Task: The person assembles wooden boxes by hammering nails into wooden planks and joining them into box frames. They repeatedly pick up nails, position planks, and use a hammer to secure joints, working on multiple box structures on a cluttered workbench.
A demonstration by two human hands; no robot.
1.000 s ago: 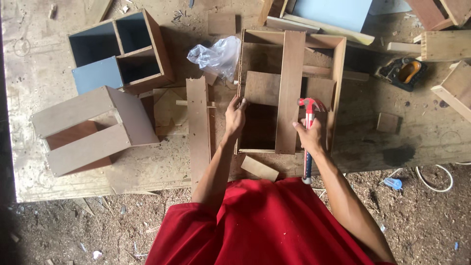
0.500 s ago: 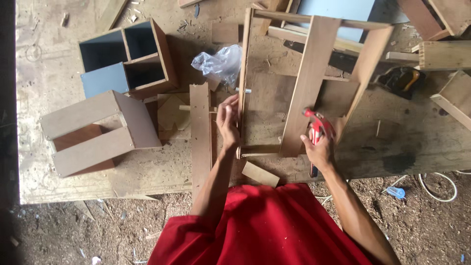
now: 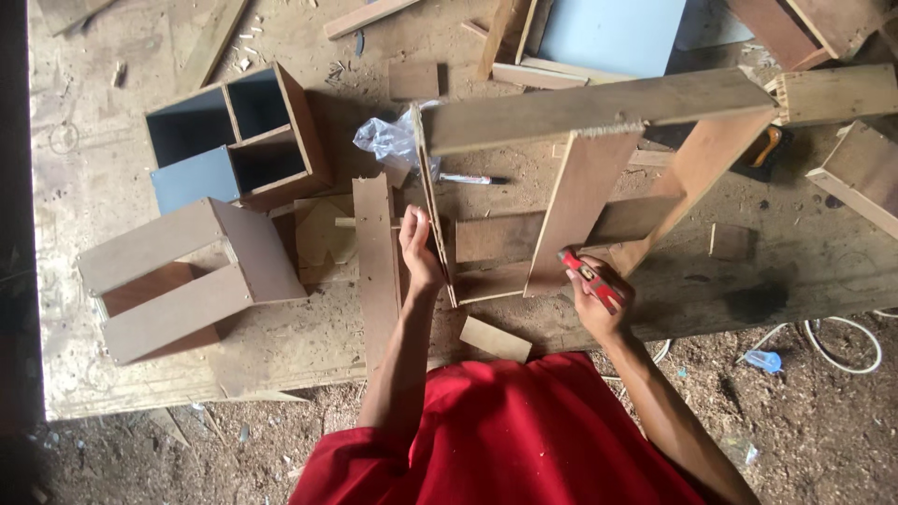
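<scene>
An open wooden frame (image 3: 599, 108) made of brown boards stands tilted up on its near edge on the workbench (image 3: 94, 168). My left hand (image 3: 418, 248) grips the frame's thin left side panel. My right hand (image 3: 599, 297) is closed around a red-handled tool (image 3: 589, 278) and rests against the bottom of the frame's middle upright board. A black and white marker pen (image 3: 472, 179) lies on the bench inside the frame.
Two small box-shaped wooden units stand at the left, one with blue panels (image 3: 238, 140), one plain brown (image 3: 178, 276). A crumpled plastic bag (image 3: 391, 142) lies beside the frame. Loose boards and offcuts (image 3: 494, 339) lie around. A white cable (image 3: 842, 341) lies on the sawdust floor.
The frame has been lifted from lying flat to standing tilted on its near edge, its far side rising toward the camera. Both hands stayed on it, the right still holding the red tool.
</scene>
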